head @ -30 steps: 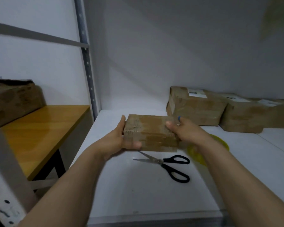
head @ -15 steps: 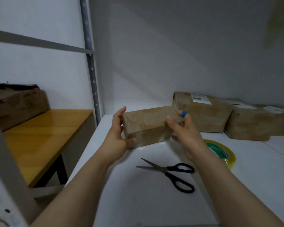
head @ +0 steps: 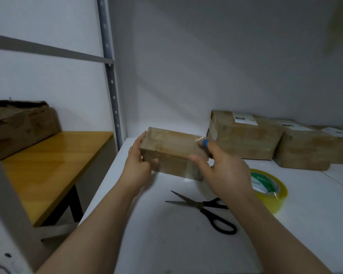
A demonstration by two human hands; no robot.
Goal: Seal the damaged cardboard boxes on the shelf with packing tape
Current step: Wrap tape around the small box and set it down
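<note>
Over the shelf, the left hand and right hand are clasping the small cardboard box by its nine and three o'clock ends, the packing tape roll lying at four o'clock, nearer the right.

Two bare forearms lead to the bare left hand and bare right hand. One right fingertip, at the hand's 11 o'clock, carries a small bright blue covering; whether polish or tape is unclear.

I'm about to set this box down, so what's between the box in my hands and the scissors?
Nothing: in the head view, only bare white shelf shows between the box and the scissors.
</note>
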